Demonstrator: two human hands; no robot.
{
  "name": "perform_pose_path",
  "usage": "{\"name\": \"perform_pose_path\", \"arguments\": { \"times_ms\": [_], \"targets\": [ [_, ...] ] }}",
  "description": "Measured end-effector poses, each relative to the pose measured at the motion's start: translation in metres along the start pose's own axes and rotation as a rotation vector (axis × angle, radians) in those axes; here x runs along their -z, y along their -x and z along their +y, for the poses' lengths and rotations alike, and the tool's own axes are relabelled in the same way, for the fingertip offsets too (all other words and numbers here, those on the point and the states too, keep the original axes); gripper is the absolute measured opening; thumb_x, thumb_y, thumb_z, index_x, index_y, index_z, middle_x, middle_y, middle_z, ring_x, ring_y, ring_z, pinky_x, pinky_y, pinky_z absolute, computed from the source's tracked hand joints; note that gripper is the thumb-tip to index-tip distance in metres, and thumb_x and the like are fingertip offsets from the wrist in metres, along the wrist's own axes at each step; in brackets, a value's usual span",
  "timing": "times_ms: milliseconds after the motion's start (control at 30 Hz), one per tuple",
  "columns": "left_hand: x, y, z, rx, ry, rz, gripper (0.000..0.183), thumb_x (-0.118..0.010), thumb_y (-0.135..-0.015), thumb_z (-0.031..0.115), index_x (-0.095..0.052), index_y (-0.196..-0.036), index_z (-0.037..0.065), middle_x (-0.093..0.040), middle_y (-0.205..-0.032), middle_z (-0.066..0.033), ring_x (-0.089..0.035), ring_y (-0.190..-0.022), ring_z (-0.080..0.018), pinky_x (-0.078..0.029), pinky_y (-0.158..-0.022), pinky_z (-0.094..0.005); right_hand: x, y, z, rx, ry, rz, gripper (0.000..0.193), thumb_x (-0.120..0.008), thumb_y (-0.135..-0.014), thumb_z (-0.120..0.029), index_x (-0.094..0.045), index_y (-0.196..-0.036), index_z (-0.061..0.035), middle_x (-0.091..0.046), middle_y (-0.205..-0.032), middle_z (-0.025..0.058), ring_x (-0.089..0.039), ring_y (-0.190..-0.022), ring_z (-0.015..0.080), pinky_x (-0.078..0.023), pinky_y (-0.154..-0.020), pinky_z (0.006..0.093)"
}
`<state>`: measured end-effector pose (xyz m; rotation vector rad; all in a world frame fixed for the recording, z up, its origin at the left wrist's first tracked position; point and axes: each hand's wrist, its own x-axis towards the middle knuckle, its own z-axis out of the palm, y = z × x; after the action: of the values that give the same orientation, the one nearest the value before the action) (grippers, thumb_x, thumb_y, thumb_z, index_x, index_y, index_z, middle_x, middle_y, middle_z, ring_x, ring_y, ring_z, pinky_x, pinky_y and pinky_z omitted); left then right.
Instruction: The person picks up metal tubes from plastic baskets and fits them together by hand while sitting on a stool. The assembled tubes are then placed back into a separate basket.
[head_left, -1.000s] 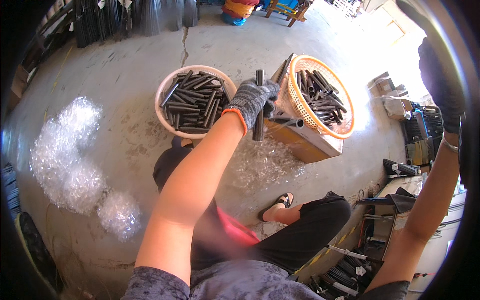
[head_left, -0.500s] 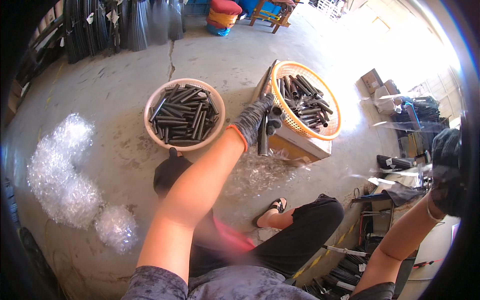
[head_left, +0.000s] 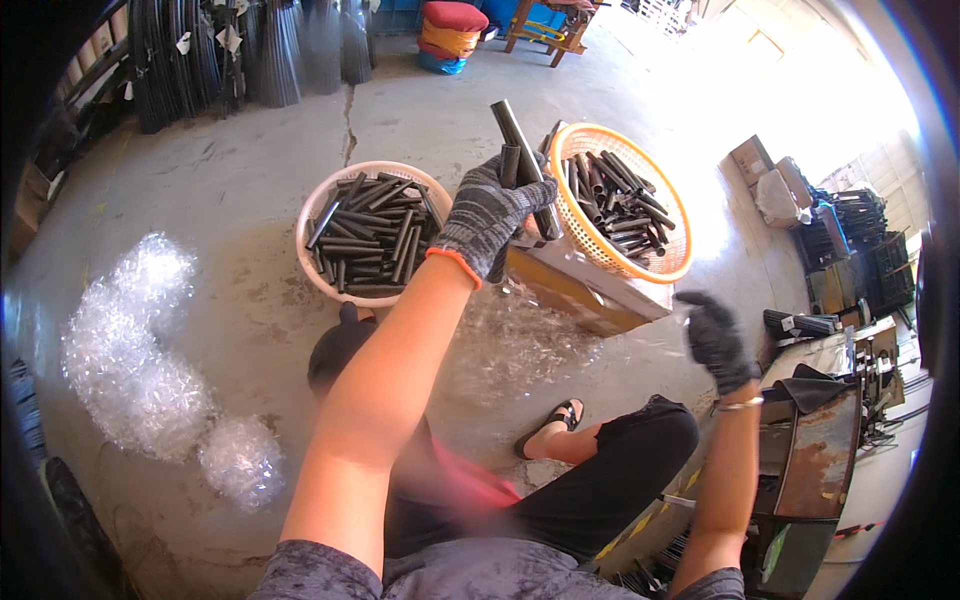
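Observation:
My left hand (head_left: 492, 212), in a grey and black knit glove with an orange cuff, is closed round black tubes (head_left: 512, 128). At least two show: one long and tilted, one shorter upright beside it. The hand is between a pale pink basket (head_left: 301, 225) and an orange basket (head_left: 686, 235), both full of short black tubes. Over the floor to the right, my right hand (head_left: 718, 338) wears a similar dark glove. One finger points out; the others are smeared by motion. A faint clear streak shows left of it, too blurred to identify.
The orange basket leans on a cardboard box (head_left: 575, 295). Clear plastic scraps (head_left: 135, 350) are heaped at left, with more shreds (head_left: 525, 350) before the box. Bundles of black rods (head_left: 275, 55) stand at back left; a rusty bench (head_left: 818, 440) is at right.
My left hand has risen and turned, bringing the tubes upward off the orange basket's side. My right hand has swung inward from the far right edge; the clear film trailing near it has mostly gone from sight.

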<state>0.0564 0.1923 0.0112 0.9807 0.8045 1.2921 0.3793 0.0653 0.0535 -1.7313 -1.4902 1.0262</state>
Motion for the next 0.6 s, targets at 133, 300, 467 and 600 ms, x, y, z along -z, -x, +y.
{"name": "perform_pose_path", "arguments": {
  "times_ms": [133, 300, 467, 600],
  "targets": [
    [0.026, 0.020, 0.030, 0.069, -0.248, -0.041, 0.024, -0.069, -0.081, 0.023, -0.067, -0.099, 0.007, -0.062, -0.078, 0.0025, -0.051, -0.066, -0.0045, -0.042, -0.058, -0.0214, -0.055, -0.036, 0.119, -0.445, 0.246, -0.373, 0.046, -0.069, -0.081, -0.027, -0.054, -0.120, -0.0093, -0.065, -0.083, 0.0065, -0.056, -0.052, 0.0115, -0.047, -0.047, 0.0276],
    [0.037, 0.029, 0.033, 0.048, -0.423, -0.100, 0.019, -0.063, -0.085, 0.019, -0.068, -0.098, 0.006, -0.061, -0.077, 0.0012, -0.051, -0.064, -0.0065, -0.042, -0.060, -0.0221, -0.106, -0.043, 0.080, 0.001, 1.001, -0.116, 0.072, -0.079, -0.067, -0.034, -0.047, -0.127, -0.0087, -0.050, -0.125, 0.0234, -0.049, -0.113, 0.0390, -0.046, -0.087, 0.0401],
    [0.037, 0.028, 0.028, 0.064, -0.331, -0.188, 0.021, -0.066, -0.083, 0.019, -0.067, -0.099, 0.005, -0.060, -0.073, 0.0022, -0.049, -0.061, -0.0069, -0.041, -0.056, -0.0225, -0.164, -0.062, -0.021, 0.338, -0.222, -0.159, 0.090, -0.084, -0.061, -0.008, -0.034, -0.136, -0.0057, -0.045, -0.133, 0.0133, -0.053, -0.107, 0.0232, -0.050, -0.082, 0.0342],
    [0.032, 0.023, 0.020, 0.058, -0.282, -0.211, 0.024, -0.067, -0.081, 0.018, -0.065, -0.101, 0.004, -0.063, -0.079, -0.0012, -0.054, -0.067, -0.0076, -0.045, -0.060, -0.0223, -0.216, -0.072, -0.042, 0.364, -0.648, -0.371, 0.070, -0.076, -0.074, -0.017, -0.039, -0.133, -0.0056, -0.055, -0.109, 0.0079, -0.052, -0.062, 0.0096, -0.044, -0.051, 0.0224]
  ]
}}
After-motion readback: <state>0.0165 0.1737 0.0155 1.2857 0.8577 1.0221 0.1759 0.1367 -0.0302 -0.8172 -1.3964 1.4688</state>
